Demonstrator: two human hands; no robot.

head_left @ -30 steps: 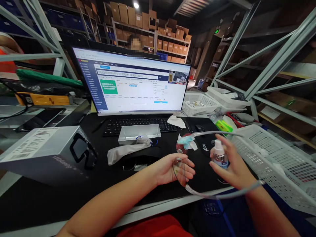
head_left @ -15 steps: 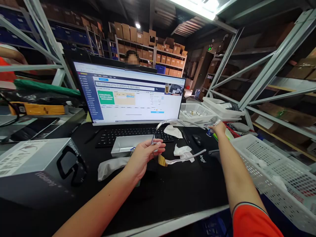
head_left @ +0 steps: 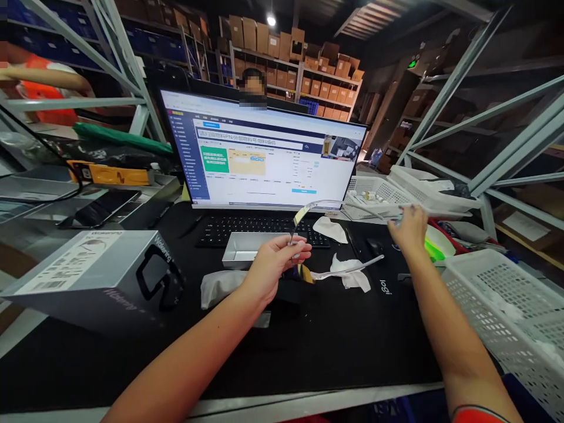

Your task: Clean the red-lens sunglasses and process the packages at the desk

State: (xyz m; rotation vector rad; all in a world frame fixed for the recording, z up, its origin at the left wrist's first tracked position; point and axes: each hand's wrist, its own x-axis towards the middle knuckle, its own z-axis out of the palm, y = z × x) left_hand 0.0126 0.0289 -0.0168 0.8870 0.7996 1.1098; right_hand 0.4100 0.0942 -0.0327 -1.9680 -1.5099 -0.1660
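Observation:
My left hand (head_left: 275, 261) pinches a pair of clear-framed glasses (head_left: 343, 205) by the front, above the black desk mat (head_left: 335, 341). One temple arm sticks out to the right above the keyboard (head_left: 247, 226), the other lies lower over a crumpled white wipe (head_left: 355, 277). My right hand (head_left: 410, 226) is stretched out to the far right of the mat, next to a bright green object (head_left: 436, 247) and a white basket (head_left: 381, 191). Its fingers curl downward and hide whatever is under them.
A wide monitor (head_left: 264, 153) stands behind the keyboard, with a silver tray (head_left: 251, 248) in front of it. A grey product box (head_left: 88, 276) lies at the left, a white pouch (head_left: 218, 288) beside it. A mouse (head_left: 374, 245), a second wipe (head_left: 330, 228) and a big white basket (head_left: 506, 305) are at the right. A person sits behind the monitor.
A second ago both hands were close to me, the right one holding a small spray bottle. The right hand has reached out to the right; the left lifted the glasses toward the keyboard.

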